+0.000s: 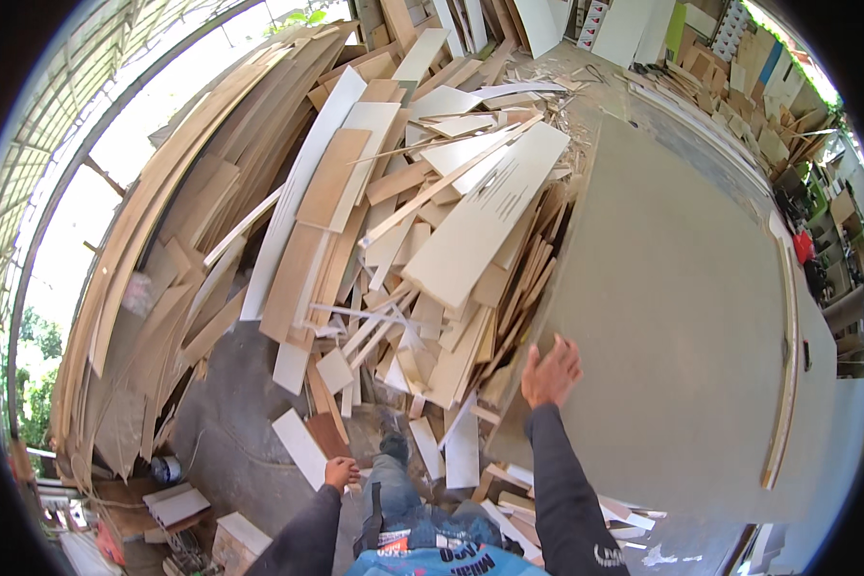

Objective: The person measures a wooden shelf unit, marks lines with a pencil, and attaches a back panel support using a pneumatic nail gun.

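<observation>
My right hand (552, 372) is stretched out over the near left edge of a large grey-brown sheet panel (662, 288), fingers extended and nothing in them. Whether its fingertips touch the panel, I cannot tell. Low in front of my body, my left hand (341, 473) has its fingers curled in, and no object shows in it. Nearest to it lie a white board offcut (300, 447) and a reddish-brown offcut (327, 435) on the floor. Ahead rises a heap of wood scraps, with a wide white board (494, 216) on top.
Long brown planks (187, 202) lean in a stack at the left. Small offcuts, including a white strip (462, 451), litter the floor by my feet. A long wooden strip (787, 355) lies along the right side of the panel. More scrap (749, 115) is piled at the far right.
</observation>
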The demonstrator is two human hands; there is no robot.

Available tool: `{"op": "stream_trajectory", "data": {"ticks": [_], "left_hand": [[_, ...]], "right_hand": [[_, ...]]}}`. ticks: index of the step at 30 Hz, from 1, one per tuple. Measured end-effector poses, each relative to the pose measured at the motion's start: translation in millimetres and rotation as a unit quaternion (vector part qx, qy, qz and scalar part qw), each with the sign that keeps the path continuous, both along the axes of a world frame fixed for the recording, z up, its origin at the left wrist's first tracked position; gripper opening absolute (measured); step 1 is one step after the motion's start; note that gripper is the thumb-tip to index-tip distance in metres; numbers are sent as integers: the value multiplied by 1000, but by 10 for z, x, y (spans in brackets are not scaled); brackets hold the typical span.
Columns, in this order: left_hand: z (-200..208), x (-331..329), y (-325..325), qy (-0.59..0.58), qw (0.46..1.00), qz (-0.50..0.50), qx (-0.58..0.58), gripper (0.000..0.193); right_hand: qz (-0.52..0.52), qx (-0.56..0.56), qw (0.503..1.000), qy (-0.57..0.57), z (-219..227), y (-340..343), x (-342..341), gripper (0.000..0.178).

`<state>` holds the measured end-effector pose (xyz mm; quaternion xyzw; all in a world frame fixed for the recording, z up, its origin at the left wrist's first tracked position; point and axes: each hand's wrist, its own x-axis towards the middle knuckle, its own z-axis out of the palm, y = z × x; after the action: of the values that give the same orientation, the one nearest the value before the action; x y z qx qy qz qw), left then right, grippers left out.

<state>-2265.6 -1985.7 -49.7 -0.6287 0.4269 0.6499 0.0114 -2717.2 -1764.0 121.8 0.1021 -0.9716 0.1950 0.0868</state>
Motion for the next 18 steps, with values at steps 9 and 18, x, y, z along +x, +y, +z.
{"op": "stream_trajectory", "data": {"ticks": [9,18], "left_hand": [[-1239,-3203,-2815,-56,830,-325,-449,24],[-1924,-4891,-3455,-70,862,-367,-342,71]], "right_hand": [[10,39,998,-40,77,-29,-34,54],[-55,26,997,-45,-8,-33,22,61]]}}
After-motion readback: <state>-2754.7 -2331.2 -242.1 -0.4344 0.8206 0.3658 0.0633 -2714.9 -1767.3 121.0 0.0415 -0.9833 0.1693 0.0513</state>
